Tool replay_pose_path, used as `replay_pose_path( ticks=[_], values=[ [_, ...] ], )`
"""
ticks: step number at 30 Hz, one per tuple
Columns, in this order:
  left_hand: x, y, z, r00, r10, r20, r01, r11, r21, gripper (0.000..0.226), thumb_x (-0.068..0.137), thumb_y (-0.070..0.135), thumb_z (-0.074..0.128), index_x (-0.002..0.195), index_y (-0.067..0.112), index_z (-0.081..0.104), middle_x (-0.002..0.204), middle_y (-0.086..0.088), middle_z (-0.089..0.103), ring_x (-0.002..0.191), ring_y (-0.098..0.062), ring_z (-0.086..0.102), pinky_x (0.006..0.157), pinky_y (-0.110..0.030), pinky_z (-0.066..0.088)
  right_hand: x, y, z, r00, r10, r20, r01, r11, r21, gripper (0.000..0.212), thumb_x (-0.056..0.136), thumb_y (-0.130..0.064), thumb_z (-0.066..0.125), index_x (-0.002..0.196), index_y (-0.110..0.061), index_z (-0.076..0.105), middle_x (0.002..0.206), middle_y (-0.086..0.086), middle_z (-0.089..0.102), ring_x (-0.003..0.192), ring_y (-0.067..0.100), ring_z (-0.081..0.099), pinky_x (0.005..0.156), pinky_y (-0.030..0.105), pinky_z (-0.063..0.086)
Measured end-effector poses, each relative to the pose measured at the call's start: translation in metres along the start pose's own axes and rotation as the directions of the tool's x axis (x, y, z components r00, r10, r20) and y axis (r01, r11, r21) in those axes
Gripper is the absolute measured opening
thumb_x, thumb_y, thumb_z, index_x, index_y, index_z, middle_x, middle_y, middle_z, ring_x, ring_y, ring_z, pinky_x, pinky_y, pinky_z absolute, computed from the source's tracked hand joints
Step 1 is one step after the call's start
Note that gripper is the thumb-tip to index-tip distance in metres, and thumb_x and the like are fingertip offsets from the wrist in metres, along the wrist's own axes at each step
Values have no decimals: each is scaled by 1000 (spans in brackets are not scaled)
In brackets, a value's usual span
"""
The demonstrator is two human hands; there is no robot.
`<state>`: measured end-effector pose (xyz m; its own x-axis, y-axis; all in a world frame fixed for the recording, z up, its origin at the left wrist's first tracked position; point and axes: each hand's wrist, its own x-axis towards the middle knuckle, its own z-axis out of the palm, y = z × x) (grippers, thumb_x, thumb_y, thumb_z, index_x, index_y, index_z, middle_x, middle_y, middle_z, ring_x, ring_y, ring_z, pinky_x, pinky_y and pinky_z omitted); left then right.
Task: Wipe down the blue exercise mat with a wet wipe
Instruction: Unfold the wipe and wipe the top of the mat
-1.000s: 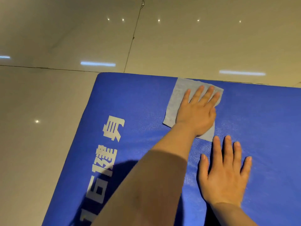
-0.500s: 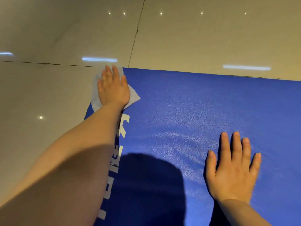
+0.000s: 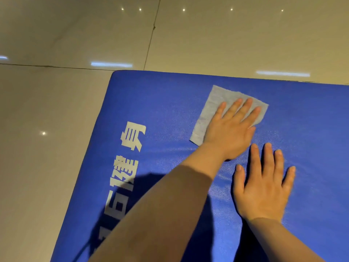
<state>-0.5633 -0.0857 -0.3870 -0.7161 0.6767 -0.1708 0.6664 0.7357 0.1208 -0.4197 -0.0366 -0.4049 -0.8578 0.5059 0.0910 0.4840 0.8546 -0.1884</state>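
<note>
The blue exercise mat (image 3: 170,103) lies on the floor, with white printed characters along its left side. A pale wet wipe (image 3: 211,108) is spread flat near the mat's far edge. My left hand (image 3: 232,129) presses down on the wipe with straight fingers, covering its right half. My right hand (image 3: 264,184) rests flat on the bare mat just below and to the right of the left hand, fingers spread and straight, holding nothing.
Glossy beige floor tiles (image 3: 56,129) surround the mat on the left and beyond its far edge, with dark grout lines (image 3: 151,38) and reflected ceiling lights. My shadow falls on the mat near its lower left.
My left hand has swept the wipe from the mat's far left corner back rightward to the middle near the far edge. My right hand has stayed planted on the mat.
</note>
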Motion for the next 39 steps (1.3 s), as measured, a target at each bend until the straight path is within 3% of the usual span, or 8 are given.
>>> replay_pose_path(
  ticks=[6, 9, 14, 16, 22, 28, 33, 39],
  values=[
    [-56, -124, -3, 937, -345, -54, 344, 939, -32, 73, 91, 68, 7, 155, 34, 4, 164, 5, -4, 151, -16, -5, 118, -42, -8, 0, 1, -1, 1000, 4, 14, -5, 1000, 19, 66, 92, -46, 27, 147, -12, 42, 156, 15, 33, 145, 35, 22, 117, 54, 5],
    [-98, -183, -7, 816, -577, -34, 574, 816, -63, 62, 101, 56, 20, 156, 32, 3, 164, 3, -4, 151, -18, -4, 119, -44, -4, 0, 0, -1, 1000, 17, 22, -17, 1000, 25, 66, 92, -46, 27, 147, -13, 42, 156, 15, 32, 146, 34, 21, 117, 53, 4],
    [-107, -185, -8, 679, -732, -59, 718, 678, -154, 52, 106, 35, 17, 156, 28, 3, 164, -1, -1, 151, -21, -2, 120, -44, -2, 0, -1, -1, 999, 14, 29, -15, 1000, 25, 65, 92, -45, 28, 147, -12, 42, 155, 16, 33, 145, 35, 21, 116, 55, 6],
    [-100, -163, -9, 676, -736, -34, 718, 669, -194, 52, 106, 34, 15, 156, 30, 1, 164, -1, -4, 151, -21, -5, 120, -45, -4, 0, -2, -2, 999, 10, 32, -11, 1000, 25, 65, 93, -45, 27, 147, -12, 41, 156, 16, 32, 146, 35, 21, 117, 55, 5],
    [-54, -8, 1, 963, -266, 44, 269, 935, -229, 51, 104, 38, 6, 154, 38, 0, 163, 8, -12, 148, -11, -17, 117, -40, -16, 2, 0, -1, 999, -14, 46, 13, 999, 29, 65, 94, -45, 26, 149, -13, 37, 157, 15, 29, 147, 33, 19, 118, 51, 0],
    [-49, 6, -2, 990, -32, 139, 54, 986, -155, 49, 106, 39, 11, 154, 39, -2, 162, 11, -14, 148, -10, -17, 118, -41, -15, 4, 5, -8, 987, -39, 155, 25, 995, 92, 71, 90, -50, 18, 153, -18, 30, 162, 9, 18, 151, 26, 7, 118, 44, -10],
    [-109, -81, -2, 944, -307, 119, 320, 942, -101, 53, 104, 45, 15, 153, 39, -6, 162, 10, -16, 149, -14, -15, 117, -41, -14, 2, 20, -30, 946, -129, 298, 71, 978, 197, 73, 89, -50, 22, 155, -18, 24, 164, 5, 9, 151, 23, 1, 119, 45, -8],
    [-213, -170, -9, 715, -688, 120, 698, 710, -87, 57, 106, 33, 21, 156, 25, -5, 164, -4, -8, 150, -26, -4, 118, -54, 7, -68, 25, -40, 949, -282, 140, 268, 957, 111, 62, 93, -48, 33, 145, -17, 43, 156, 8, 35, 144, 27, 25, 115, 53, 4]
  ],
)
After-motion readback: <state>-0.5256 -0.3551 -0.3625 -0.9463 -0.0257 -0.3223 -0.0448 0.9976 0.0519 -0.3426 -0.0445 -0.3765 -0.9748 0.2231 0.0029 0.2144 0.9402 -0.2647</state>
